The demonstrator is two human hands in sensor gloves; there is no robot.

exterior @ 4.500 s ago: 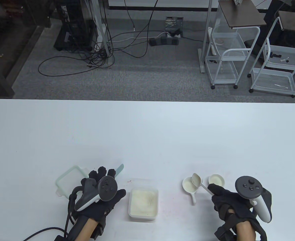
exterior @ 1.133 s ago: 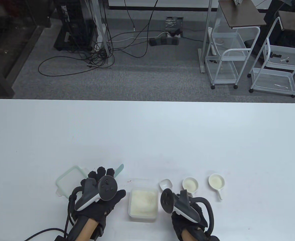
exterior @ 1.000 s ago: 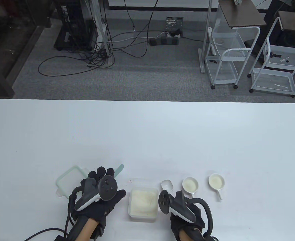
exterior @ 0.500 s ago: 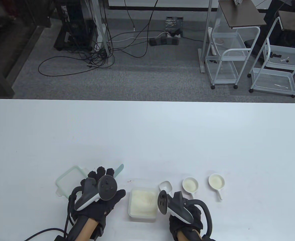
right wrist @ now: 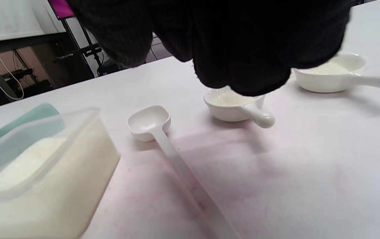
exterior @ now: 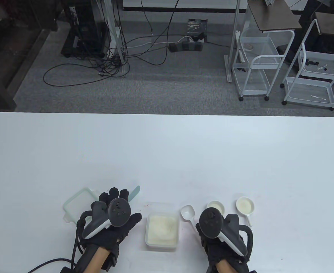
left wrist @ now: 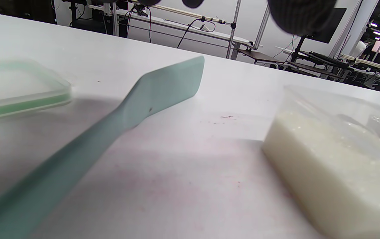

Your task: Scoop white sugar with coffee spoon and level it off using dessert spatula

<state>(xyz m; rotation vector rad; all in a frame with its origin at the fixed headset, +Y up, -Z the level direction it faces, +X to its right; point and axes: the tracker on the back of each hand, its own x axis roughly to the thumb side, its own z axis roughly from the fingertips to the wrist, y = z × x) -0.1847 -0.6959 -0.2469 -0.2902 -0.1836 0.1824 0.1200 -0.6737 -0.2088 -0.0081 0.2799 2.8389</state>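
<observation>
The white coffee spoon [exterior: 187, 212] lies empty on the table between the clear sugar box [exterior: 162, 230] and my right hand [exterior: 209, 236]. In the right wrist view the spoon [right wrist: 150, 122] lies flat, its handle running to the bottom edge, and my gloved fingers [right wrist: 243, 49] hang above it without touching it. The teal dessert spatula [exterior: 135, 192] pokes out from under my left hand [exterior: 125, 204], which lies over its handle with fingers spread. In the left wrist view the spatula [left wrist: 163, 89] runs diagonally beside the sugar box [left wrist: 326, 172].
Two small white handled dishes holding sugar [exterior: 216, 205] [exterior: 245, 205] stand right of the spoon; the nearer one [right wrist: 233, 106] is partly under my right hand. The box lid [exterior: 77, 200] with a green rim lies left of my left hand.
My right hand emptied the spoon over a dish, brought it left, laid it beside the sugar box, then let go and drew back to the right. My left hand stayed put.
</observation>
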